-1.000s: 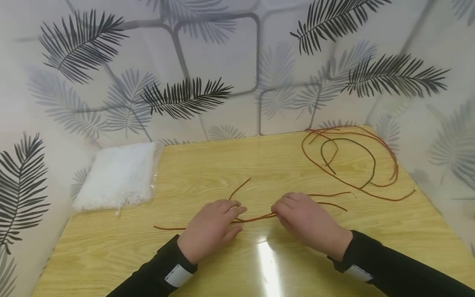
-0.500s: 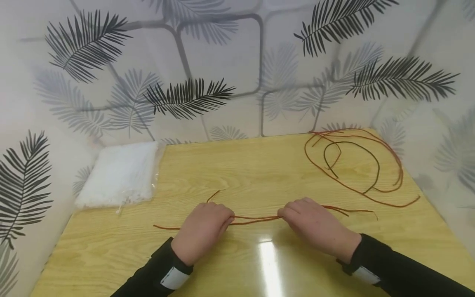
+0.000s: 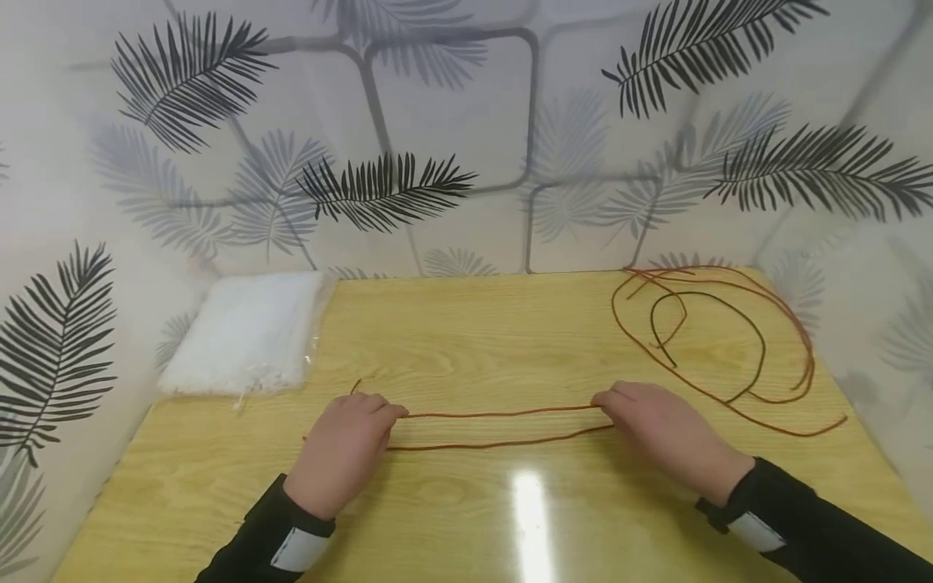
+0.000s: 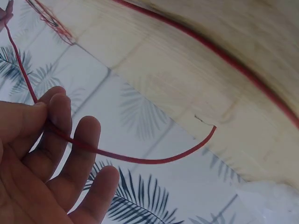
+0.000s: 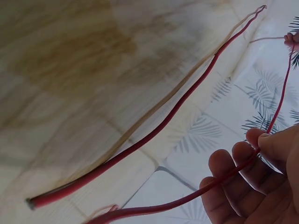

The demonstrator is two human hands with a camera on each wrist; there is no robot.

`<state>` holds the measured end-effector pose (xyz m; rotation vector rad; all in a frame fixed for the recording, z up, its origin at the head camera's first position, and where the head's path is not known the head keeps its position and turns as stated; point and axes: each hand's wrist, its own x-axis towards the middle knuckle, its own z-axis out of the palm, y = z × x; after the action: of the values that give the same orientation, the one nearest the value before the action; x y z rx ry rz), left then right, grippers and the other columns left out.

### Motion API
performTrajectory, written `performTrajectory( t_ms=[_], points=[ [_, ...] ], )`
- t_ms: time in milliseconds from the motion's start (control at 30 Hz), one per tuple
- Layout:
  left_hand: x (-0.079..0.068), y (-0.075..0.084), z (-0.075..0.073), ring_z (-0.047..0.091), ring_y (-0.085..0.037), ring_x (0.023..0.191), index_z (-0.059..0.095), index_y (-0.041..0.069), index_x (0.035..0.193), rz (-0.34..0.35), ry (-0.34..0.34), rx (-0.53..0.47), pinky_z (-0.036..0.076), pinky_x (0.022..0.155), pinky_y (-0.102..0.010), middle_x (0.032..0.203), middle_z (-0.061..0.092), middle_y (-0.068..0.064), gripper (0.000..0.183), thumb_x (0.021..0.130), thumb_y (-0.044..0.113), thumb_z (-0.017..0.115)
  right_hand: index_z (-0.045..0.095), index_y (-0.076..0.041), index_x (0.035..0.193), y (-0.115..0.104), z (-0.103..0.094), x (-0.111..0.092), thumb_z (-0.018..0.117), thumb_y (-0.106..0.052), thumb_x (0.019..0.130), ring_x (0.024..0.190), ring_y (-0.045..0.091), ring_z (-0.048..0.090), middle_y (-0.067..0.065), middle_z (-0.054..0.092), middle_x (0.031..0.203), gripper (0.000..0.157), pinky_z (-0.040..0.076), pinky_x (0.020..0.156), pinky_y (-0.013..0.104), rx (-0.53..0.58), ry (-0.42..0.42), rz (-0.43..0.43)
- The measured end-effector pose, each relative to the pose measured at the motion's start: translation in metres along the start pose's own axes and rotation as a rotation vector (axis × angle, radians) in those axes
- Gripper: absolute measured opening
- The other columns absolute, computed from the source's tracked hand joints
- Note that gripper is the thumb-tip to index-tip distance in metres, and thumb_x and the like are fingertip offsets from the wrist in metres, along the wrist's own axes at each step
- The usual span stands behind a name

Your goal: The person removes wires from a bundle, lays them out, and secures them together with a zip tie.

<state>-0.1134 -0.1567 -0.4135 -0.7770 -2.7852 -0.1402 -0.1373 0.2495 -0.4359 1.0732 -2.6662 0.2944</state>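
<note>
My left hand (image 3: 344,452) pinches a thin red cord (image 3: 503,414) between thumb and index finger, its other fingers spread. The short end of this cord (image 4: 154,161) curves past the fingers in the left wrist view, with a frayed tip. My right hand (image 3: 669,433) pinches the same cord farther along, so it runs almost straight between both hands. In the right wrist view its other end (image 5: 159,208) trails across the fingers. A second red cord (image 3: 496,444) lies on the table, nearer the person and roughly parallel. In the head view the hands cover parts of it.
At the back right of the wooden table (image 3: 466,340) lies a loose tangle of red cords (image 3: 780,304) with one dark cord (image 3: 762,356). A clear bag of white material (image 3: 244,332) rests at the back left. A leaf-patterned wall (image 3: 466,121) stands behind the table.
My hands have moved apart, the left one leftward and the right one rightward. The left fingers have closed on the cord. The two cords, crossed and close together earlier, now run separately.
</note>
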Motion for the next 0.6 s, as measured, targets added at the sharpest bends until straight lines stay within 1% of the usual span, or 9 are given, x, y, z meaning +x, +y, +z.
performTrajectory(
  t_ms=[100, 200, 333, 433, 600],
  points=[
    [-0.006, -0.004, 0.004, 0.065, -0.019, 0.089, 0.076, 0.017, 0.100, -0.035, -0.004, -0.001, 0.050, 0.085, -0.041, 0.092, 0.071, 0.005, 0.017, 0.085, 0.009, 0.077, 0.067, -0.006, 0.112, 0.006, -0.003, -0.002, 0.074, 0.005, 0.082, 0.080, 0.013, 0.061, -0.002, 0.062, 0.091, 0.033, 0.053, 0.069, 0.031, -0.013, -0.051, 0.036],
    [-0.015, -0.014, 0.003, 0.066, -0.019, 0.087, 0.076, 0.016, 0.097, -0.058, 0.002, 0.001, 0.051, 0.084, -0.043, 0.091, 0.071, 0.004, 0.014, 0.084, 0.013, 0.080, 0.067, -0.006, 0.113, 0.005, -0.005, -0.002, 0.074, 0.006, 0.082, 0.080, 0.014, 0.061, -0.001, 0.063, 0.091, 0.034, 0.053, 0.070, 0.032, -0.027, -0.094, 0.082],
    [-0.027, -0.027, 0.004, 0.066, -0.020, 0.084, 0.076, 0.015, 0.096, -0.089, -0.007, 0.001, 0.051, 0.082, -0.043, 0.089, 0.071, 0.003, 0.013, 0.084, 0.014, 0.080, 0.069, -0.006, 0.110, 0.007, -0.004, -0.006, 0.075, 0.005, 0.082, 0.083, 0.017, 0.064, 0.000, 0.064, 0.091, 0.031, 0.054, 0.072, 0.035, -0.033, -0.138, 0.132],
    [-0.033, -0.034, 0.007, 0.065, -0.021, 0.082, 0.076, 0.016, 0.095, -0.112, -0.027, 0.002, 0.050, 0.080, -0.043, 0.087, 0.071, 0.003, 0.011, 0.085, 0.015, 0.079, 0.069, -0.007, 0.107, 0.009, -0.003, -0.010, 0.075, 0.002, 0.083, 0.086, 0.021, 0.065, 0.001, 0.065, 0.093, 0.027, 0.055, 0.075, 0.038, -0.038, -0.144, 0.141],
    [-0.036, -0.045, 0.014, 0.065, -0.021, 0.077, 0.077, 0.016, 0.090, -0.145, -0.066, 0.012, 0.050, 0.074, -0.042, 0.082, 0.070, 0.003, 0.005, 0.085, 0.015, 0.078, 0.070, -0.007, 0.105, 0.011, 0.000, -0.014, 0.074, 0.000, 0.084, 0.085, 0.021, 0.066, 0.001, 0.066, 0.092, 0.022, 0.055, 0.075, 0.039, -0.053, -0.137, 0.151]
  ],
)
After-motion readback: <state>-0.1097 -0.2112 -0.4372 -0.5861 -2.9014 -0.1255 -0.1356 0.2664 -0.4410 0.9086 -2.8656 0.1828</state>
